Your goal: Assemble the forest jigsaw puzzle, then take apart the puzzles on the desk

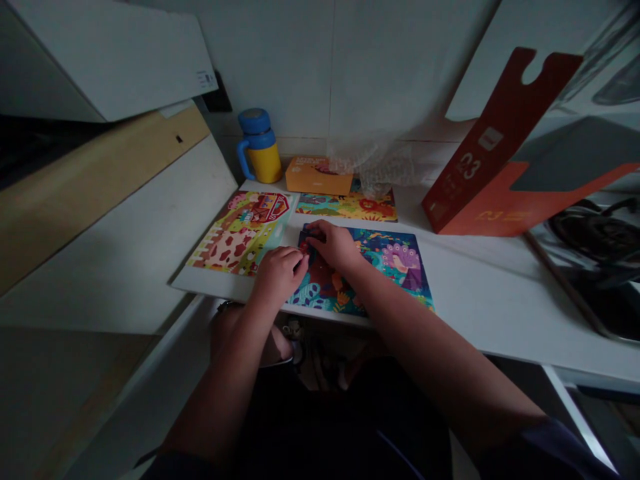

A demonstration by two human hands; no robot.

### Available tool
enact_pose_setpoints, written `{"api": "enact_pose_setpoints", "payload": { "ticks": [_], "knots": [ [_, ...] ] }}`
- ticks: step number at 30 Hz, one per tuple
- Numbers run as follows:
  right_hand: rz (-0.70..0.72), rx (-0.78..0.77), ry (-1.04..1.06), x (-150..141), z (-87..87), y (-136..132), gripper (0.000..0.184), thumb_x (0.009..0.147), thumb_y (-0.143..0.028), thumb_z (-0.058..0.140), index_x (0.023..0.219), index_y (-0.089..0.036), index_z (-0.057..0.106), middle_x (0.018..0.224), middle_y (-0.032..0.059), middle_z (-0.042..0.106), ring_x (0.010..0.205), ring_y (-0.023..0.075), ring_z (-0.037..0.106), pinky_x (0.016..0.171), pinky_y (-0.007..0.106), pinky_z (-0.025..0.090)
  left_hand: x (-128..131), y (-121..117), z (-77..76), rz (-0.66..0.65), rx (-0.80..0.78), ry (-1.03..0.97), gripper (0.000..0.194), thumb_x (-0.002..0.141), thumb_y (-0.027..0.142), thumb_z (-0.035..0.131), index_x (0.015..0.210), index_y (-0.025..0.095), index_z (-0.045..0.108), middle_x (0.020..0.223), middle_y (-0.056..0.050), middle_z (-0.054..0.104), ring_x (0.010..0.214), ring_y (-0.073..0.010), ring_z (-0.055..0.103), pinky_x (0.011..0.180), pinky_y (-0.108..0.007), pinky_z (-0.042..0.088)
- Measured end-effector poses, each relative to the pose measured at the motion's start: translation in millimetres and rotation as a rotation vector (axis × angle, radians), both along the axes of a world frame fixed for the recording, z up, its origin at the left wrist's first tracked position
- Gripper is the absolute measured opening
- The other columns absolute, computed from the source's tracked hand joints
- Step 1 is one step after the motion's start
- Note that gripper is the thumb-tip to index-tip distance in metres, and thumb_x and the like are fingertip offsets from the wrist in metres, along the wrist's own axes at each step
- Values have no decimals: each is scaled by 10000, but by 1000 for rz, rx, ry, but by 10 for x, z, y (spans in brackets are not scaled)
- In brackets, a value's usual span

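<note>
A dark blue jigsaw puzzle (373, 257) with a purple peacock on its right side lies near the table's front edge. My right hand (334, 245) reaches over its upper left part, fingers bent down and the tips close together at the corner. Beside it, my left hand (280, 275) is at the puzzle's left edge, fingers curled in against the thumb. Both sets of fingertips meet near a small dark patch at that corner. Whatever is pinched there is too dark and small to make out.
A farm picture puzzle (240, 233) lies left, and a yellow animal picture (350, 205) behind. Further back stand a blue and yellow bottle (265, 150), an orange box (320, 177) and bubble wrap (383, 163). An open red-orange box (475, 160) stands right, beside a stove (595, 247).
</note>
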State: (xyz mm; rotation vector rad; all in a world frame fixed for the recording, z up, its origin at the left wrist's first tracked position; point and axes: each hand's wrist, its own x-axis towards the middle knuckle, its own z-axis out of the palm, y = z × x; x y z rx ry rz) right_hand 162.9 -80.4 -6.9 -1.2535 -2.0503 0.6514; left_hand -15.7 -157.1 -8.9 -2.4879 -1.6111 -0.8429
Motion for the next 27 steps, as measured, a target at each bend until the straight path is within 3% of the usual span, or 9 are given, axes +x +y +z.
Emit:
{"api": "enact_pose_setpoints", "payload": {
  "ticks": [4, 8, 13, 20, 27],
  "knots": [
    [-26, 38, -105, -45, 9, -23, 354, 964, -239, 674, 1317, -221, 705, 1274, 78, 756, 1199, 260, 639, 1064, 406, 473, 2, -8, -11, 17, 2, 37, 235, 1036, 253, 556, 846, 205, 685, 912, -73, 753, 887, -228, 698, 862, -377, 533],
    [-97, 56, -198, -71, 7, -54, 294, 969, -317, 667, 1232, -238, 774, 1275, 130, 722, 1250, 369, 543, 1042, 545, 441, -1, -8, -14, 18, 5, 40, 230, 1039, 252, 551, 858, 206, 685, 915, -74, 747, 898, -228, 696, 873, -377, 535],
    [-114, 54, -360, -90, 45, -94, 263, 994, -345, 635, 1215, -304, 773, 1305, 91, 690, 1244, 337, 523, 985, 496, 453, 5, -15, 3, 12, 1, 43, 204, 1033, 235, 549, 883, 207, 685, 955, -79, 750, 916, -231, 695, 888, -385, 546],
    [-170, 65, -425, -93, 93, -127, 276, 1001, -414, 639, 1183, -238, 749, 1274, 126, 686, 1228, 334, 528, 973, 469, 456, 0, 1, -3, -25, -12, 27, 119, 1004, 227, 587, 1055, 200, 691, 1133, -98, 756, 1078, -264, 692, 1006, -425, 552],
    [-167, 108, -470, -54, 123, -195, 274, 1017, -389, 608, 1200, -231, 737, 1244, 121, 689, 1208, 319, 540, 974, 432, 458, -23, 28, -34, -32, -13, 12, 143, 993, 224, 597, 1084, 205, 706, 1164, -110, 760, 1097, -272, 701, 1014, -449, 565]
  ]
}}
